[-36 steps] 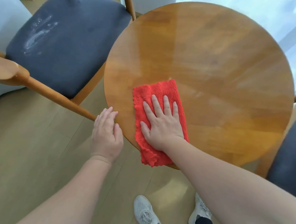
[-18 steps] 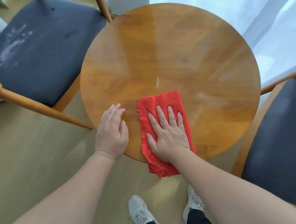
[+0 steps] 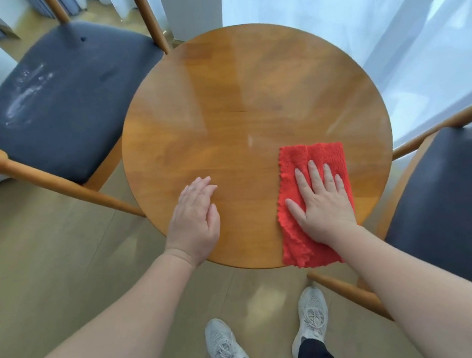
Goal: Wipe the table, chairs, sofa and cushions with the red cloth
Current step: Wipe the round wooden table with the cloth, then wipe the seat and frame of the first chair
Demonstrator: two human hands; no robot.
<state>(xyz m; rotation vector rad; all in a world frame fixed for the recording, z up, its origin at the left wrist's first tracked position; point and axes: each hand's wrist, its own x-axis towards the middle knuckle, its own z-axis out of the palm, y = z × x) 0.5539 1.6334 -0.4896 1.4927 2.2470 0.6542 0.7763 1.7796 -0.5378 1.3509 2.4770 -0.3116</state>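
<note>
Now the right hand (image 3: pixel 322 205) lies flat, fingers spread, pressing the red cloth (image 3: pixel 312 200) onto the round wooden surface (image 3: pixel 235 98) near its right front edge, the cloth's near end overhanging. Beside it, the left hand (image 3: pixel 194 223) rests flat and empty on the front edge.
</note>
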